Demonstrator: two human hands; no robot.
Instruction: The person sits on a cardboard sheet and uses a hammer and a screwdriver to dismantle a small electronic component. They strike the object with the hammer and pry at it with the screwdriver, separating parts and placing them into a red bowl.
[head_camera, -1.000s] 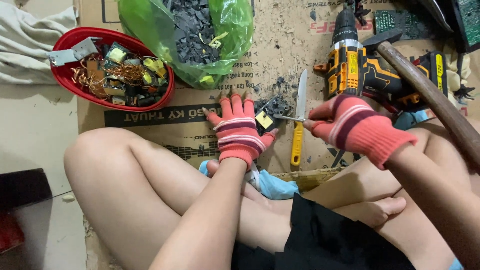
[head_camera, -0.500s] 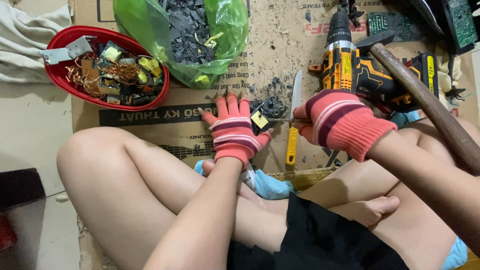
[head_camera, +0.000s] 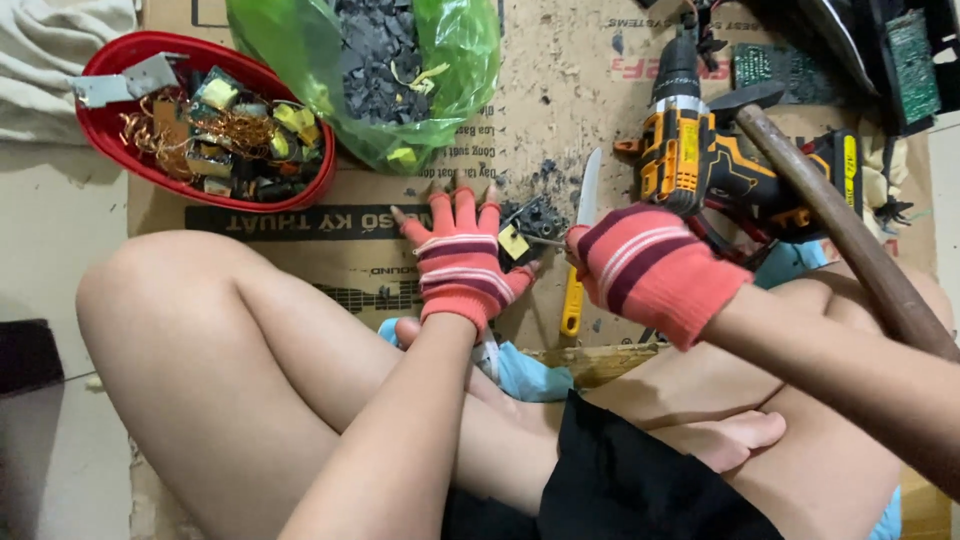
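My left hand (head_camera: 460, 268), in a red striped fingerless glove, rests on the cardboard with its fingers spread and pins a small dark electronic part with yellow tape (head_camera: 518, 238) under the thumb. My right hand (head_camera: 650, 272), gloved the same way, is closed on a thin metal tool (head_camera: 548, 240) whose tip touches that part. A knife with a yellow handle (head_camera: 574, 290) lies on the cardboard between the two hands, its blade pointing away from me. Dark crumbs lie around the part.
A red basin (head_camera: 110, 140) of copper wire and small parts stands far left. A green bag (head_camera: 460, 60) of black fragments sits beside it. A yellow-and-black cordless drill (head_camera: 700, 150) and a hammer with a wooden handle (head_camera: 850, 240) lie at right. My bare legs are crossed below.
My right hand has come in leftwards and down, close to the left hand, bringing the thin tool onto the small part. The left hand has stayed on the part.
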